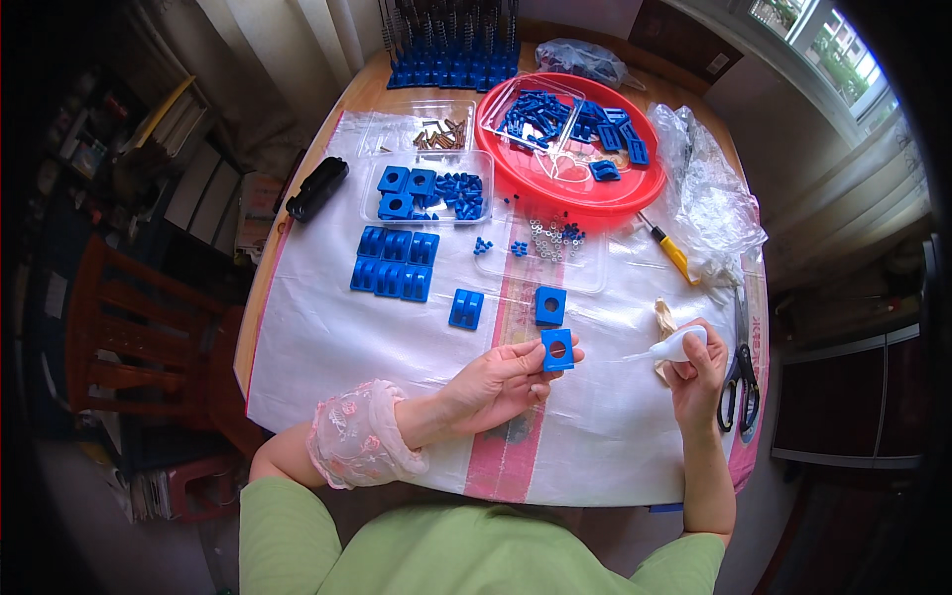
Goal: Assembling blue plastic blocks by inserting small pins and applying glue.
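Observation:
My left hand [491, 382] pinches a square blue plastic block [557, 364] with a round hole through its middle. To the right, my right hand [697, 377] is wrapped round a white squeeze bottle [682, 346], whose thin nozzle points left toward the block, apart from it. Just beyond the held piece lies a similar blue block [550, 318] with a hole. A blue part with two curved ribs [466, 308] lies farther left, and several like it stand grouped in rows [395, 263]. Crumpled beige material [662, 315] lies beside my right hand, partly hidden by it.
Clear plastic boxes [367, 213] hold blue parts and brass-coloured pieces. Beyond them are a red basin [650, 188] of blue parts and a rack of upright springs [451, 74]. At right lie a yellow-handled tool [674, 256], black-handled scissors [739, 385] and crumpled clear plastic [709, 188].

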The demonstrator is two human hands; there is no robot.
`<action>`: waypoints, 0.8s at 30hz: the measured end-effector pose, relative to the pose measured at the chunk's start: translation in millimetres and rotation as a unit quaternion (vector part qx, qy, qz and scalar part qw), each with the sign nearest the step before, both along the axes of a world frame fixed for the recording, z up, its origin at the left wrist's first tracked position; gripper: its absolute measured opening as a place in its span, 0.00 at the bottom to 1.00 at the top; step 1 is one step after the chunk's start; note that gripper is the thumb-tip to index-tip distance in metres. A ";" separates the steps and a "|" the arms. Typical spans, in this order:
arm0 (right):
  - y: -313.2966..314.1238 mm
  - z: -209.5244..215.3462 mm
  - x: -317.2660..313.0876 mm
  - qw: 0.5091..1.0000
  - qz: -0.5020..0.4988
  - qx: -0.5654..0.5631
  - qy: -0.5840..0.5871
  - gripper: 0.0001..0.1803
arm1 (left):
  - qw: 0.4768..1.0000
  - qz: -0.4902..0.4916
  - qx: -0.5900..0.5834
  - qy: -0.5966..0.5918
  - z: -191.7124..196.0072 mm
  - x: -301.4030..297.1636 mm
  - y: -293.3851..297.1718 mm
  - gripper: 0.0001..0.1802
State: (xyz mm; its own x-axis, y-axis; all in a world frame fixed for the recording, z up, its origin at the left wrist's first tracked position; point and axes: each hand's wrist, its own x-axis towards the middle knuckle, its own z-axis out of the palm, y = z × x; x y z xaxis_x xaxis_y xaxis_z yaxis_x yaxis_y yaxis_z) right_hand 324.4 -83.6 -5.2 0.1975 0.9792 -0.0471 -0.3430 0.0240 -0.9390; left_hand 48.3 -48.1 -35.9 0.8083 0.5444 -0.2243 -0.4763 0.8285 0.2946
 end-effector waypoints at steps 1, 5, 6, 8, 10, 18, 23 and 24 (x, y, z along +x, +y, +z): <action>0.1 0.2 0.0 1.000 0.001 0.002 0.000 0.08 | 1.000 0.000 0.001 -0.001 0.0 0.1 -0.1 0.27; -0.2 -0.5 -0.1 1.000 0.000 -0.001 0.000 0.08 | 1.000 -0.002 0.001 0.001 -1.1 0.2 0.1 0.27; -0.2 -0.1 -0.5 1.000 -0.001 -0.002 -0.001 0.08 | 1.000 -0.002 0.001 0.001 -1.4 0.3 0.0 0.27; -0.1 -0.1 -0.4 1.000 -0.003 -0.003 -0.001 0.08 | 1.000 -0.003 0.001 0.003 -1.2 0.2 0.0 0.27; -0.6 -0.9 0.8 1.000 -0.005 -0.002 -0.002 0.08 | 1.000 -0.004 0.001 0.005 -0.3 0.1 0.2 0.27; -0.7 -0.3 0.6 1.000 0.002 0.002 -0.001 0.08 | 1.000 -0.001 0.000 0.007 0.7 0.6 0.2 0.26; 0.0 1.3 -1.9 1.000 -0.005 -0.001 -0.006 0.08 | 1.000 -0.002 0.001 0.002 -2.5 0.4 0.1 0.26; 0.1 1.3 -1.7 1.000 -0.003 -0.002 -0.007 0.08 | 1.000 -0.002 0.001 0.001 -3.2 0.4 0.2 0.26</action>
State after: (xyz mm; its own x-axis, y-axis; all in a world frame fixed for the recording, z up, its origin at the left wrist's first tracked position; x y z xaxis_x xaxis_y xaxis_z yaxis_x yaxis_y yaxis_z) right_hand 322.7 -83.6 -3.9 0.2048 0.9776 -0.0489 -0.3300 0.0219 -0.9437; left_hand 48.7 -47.9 -39.1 0.8095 0.5421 -0.2254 -0.4728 0.8295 0.2973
